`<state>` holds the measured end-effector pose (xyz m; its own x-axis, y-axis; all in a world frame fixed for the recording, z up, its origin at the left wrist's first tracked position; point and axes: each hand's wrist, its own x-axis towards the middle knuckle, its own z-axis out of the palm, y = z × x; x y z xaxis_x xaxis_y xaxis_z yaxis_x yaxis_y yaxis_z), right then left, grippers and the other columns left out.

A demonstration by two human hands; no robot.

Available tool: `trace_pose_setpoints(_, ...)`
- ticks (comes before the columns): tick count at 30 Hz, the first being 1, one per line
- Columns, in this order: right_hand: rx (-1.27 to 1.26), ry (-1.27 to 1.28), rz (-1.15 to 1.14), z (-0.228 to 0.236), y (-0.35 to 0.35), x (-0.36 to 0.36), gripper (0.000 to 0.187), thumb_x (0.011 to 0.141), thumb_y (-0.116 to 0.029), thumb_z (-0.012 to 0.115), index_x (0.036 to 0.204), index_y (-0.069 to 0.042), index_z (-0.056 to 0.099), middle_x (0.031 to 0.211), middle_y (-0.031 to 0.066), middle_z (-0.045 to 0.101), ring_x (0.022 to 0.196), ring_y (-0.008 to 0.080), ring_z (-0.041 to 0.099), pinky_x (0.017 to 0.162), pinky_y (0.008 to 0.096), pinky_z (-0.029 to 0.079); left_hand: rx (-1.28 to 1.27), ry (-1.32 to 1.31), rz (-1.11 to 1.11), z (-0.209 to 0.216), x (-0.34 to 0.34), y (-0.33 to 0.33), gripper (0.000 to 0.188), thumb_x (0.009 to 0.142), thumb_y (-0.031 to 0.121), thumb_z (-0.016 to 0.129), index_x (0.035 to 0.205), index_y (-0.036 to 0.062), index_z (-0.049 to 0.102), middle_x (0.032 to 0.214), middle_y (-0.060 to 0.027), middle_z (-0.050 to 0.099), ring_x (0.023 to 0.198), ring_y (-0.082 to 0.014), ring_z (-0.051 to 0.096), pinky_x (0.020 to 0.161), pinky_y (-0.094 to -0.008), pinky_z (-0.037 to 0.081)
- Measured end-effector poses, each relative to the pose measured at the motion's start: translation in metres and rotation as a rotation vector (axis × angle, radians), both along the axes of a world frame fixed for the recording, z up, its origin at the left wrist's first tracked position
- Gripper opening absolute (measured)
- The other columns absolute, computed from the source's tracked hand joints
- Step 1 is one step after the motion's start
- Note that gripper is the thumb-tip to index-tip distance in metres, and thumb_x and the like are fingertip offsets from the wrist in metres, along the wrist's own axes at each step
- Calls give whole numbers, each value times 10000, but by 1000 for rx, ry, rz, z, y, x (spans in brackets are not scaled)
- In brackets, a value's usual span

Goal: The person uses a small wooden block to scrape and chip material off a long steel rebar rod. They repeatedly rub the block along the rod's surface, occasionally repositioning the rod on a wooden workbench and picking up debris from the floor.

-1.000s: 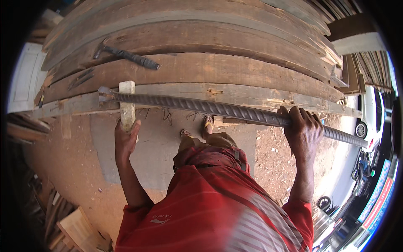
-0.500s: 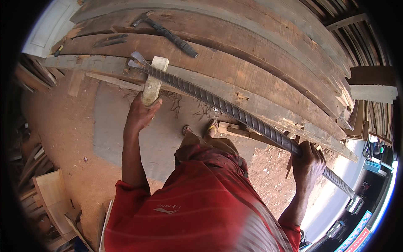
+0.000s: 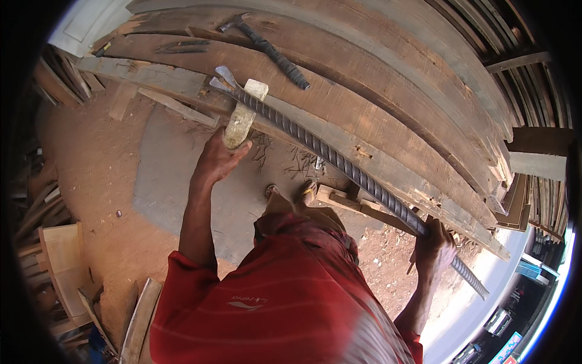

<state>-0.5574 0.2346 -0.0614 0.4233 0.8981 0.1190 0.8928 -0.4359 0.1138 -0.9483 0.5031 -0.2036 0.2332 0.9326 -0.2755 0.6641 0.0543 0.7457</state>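
Observation:
My right hand (image 3: 435,244) is wrapped round a long ribbed steel pry bar (image 3: 345,162), near its lower right end. The bar slants across the near planks, and its forked claw (image 3: 224,79) points to the upper left. My left hand (image 3: 219,151) grips the lower end of a short, pale wooden block (image 3: 240,121). The bar crosses over this block just behind the claw. Beyond the bar, a claw hammer (image 3: 267,51) with a dark wrapped handle lies on the planks. I cannot tell whether the claw touches the wood beneath it.
Long, thick wooden planks (image 3: 364,97) lie side by side in front of me. Bent nails (image 3: 303,161) litter the ground by my feet. Small dark strips (image 3: 183,46) rest on a plank at the far left. Scrap boards (image 3: 63,261) are piled at the lower left.
My view has turned slightly, so the planks, bar and hammer appear shifted. Both hands keep their holds, and the bar and block stay in nearly the same place over the planks.

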Motion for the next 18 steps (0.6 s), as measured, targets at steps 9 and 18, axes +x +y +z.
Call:
trace_pose_setpoints(9,-199,299,15,-112,4,18,75,807,-73,623,817,-93,551,663,165,651,652,397,670,586,512,517,-64,63,27,25,11,-5,503,873,336,737,1212,0,579,1089,-187,672,994,-268,664,871,-416,513)
trace_pose_setpoints(18,-214,375,-45,-163,3,15,46,837,-156,629,860,-117,619,719,192,674,682,429,673,602,532,524,-156,64,55,29,12,-6,591,870,345,743,1309,4,542,1187,-196,656,1100,-298,644,951,-400,497)
